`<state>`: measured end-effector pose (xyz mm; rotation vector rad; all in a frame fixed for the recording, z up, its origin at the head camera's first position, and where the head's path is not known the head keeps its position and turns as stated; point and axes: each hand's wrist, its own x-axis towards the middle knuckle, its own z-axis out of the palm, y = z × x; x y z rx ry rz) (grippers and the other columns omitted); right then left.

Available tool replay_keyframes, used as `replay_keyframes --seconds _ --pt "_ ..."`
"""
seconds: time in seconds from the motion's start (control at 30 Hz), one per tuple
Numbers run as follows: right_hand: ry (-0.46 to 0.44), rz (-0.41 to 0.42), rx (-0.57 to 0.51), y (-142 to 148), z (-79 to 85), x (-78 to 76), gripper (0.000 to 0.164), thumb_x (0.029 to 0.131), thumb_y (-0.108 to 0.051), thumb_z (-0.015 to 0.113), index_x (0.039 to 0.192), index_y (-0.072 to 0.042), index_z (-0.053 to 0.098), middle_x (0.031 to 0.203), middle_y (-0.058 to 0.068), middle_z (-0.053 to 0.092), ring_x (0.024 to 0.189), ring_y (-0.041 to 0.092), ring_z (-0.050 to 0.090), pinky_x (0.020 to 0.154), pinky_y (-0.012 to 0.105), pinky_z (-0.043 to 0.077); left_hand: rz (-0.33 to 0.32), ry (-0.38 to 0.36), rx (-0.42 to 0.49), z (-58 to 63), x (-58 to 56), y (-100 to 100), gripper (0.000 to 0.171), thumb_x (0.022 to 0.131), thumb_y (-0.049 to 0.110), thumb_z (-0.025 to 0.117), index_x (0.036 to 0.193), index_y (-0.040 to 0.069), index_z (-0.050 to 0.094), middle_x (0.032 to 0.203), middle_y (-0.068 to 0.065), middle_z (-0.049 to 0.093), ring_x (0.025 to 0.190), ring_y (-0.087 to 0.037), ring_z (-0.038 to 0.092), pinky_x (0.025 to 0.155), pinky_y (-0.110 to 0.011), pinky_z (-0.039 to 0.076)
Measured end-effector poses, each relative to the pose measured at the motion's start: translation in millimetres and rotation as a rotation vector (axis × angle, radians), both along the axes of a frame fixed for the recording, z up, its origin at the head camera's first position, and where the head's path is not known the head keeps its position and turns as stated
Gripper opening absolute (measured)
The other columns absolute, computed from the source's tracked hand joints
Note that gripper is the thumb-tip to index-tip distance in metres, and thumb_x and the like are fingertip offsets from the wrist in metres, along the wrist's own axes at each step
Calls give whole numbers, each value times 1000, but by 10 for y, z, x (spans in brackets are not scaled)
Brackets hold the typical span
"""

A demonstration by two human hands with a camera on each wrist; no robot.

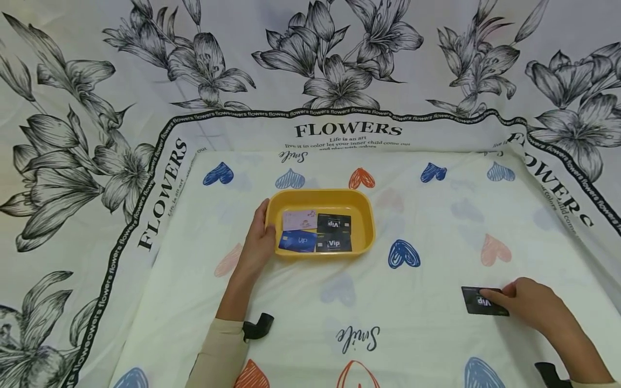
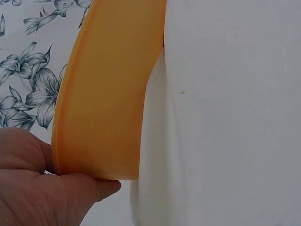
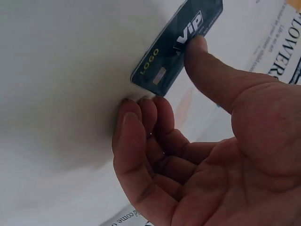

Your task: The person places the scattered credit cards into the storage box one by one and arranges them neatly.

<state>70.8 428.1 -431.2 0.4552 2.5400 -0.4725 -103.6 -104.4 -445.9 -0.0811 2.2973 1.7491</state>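
Observation:
A yellow tray (image 1: pixel 366 207) stands on the heart-print cloth. My left hand (image 1: pixel 262 237) grips its left end, thumb on the near side. In the left wrist view the hand (image 2: pixel 51 193) holds the tray's outer wall (image 2: pixel 106 103) at one end. Inside the tray lie a pink card (image 1: pixel 297 220), a blue card (image 1: pixel 293 241) and two black VIP cards, the upper (image 1: pixel 333 223) upside down. Off to the right my right hand (image 1: pixel 531 302) holds another black VIP card (image 1: pixel 470 302). In the right wrist view, its thumb (image 3: pixel 207 70) presses the card's face; curled fingers are at the edge.
A white cloth (image 1: pixel 427 334) printed with hearts and the word Smile covers the work surface. Around it lies a floral cloth (image 1: pixel 339 129) with a black lettered border. Black straps (image 1: pixel 258 326) show at both wrists.

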Motion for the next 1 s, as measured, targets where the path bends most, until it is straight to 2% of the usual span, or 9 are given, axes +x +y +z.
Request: replay_keyframes --seconds 0.1,0.23,0.4,0.53,0.77,1.0 --pt "34 5 -4 -4 -11 -8 85 95 -65 67 116 17 64 103 27 71 85 30 64 66 42 52 -5 5 1 2 -5 -10 64 114 16 38 171 30 14 175 12 18 163 -14 13 132 -44 15" --pt "84 9 -55 -8 -1 -46 76 97 -57 70 115 16 62 100 23 71 84 29 66 67 43 55 -7 3 6 2 -12 -16 63 114 16 38 171 29 14 176 11 18 163 -14 13 132 -44 15" --pt "152 50 -132 -27 74 -102 55 102 -41 71 118 11 63 97 9 72 74 18 63 59 32 52 -14 5 20 -8 -12 -19 64 113 16 37 171 28 14 176 10 17 162 -14 13 132 -43 15" --pt "195 122 -142 -33 142 -159 43 103 -32 71 116 9 68 96 6 72 74 15 62 57 28 53 -3 -3 16 -14 -11 -18 64 113 16 38 171 29 14 176 11 18 162 -14 13 132 -43 15" --pt "212 172 -146 -60 311 -290 34 105 -29 69 114 4 69 98 7 72 77 11 63 58 28 56 8 -25 -13 -2 -19 1 64 114 18 39 170 33 14 175 11 19 163 -15 14 132 -44 16" --pt "326 213 -159 -285 514 -486 31 105 -30 68 117 -1 68 99 5 70 75 9 66 58 28 52 4 -11 -17 -23 -10 -18 65 113 16 38 171 33 14 176 10 19 163 -16 14 132 -45 15"
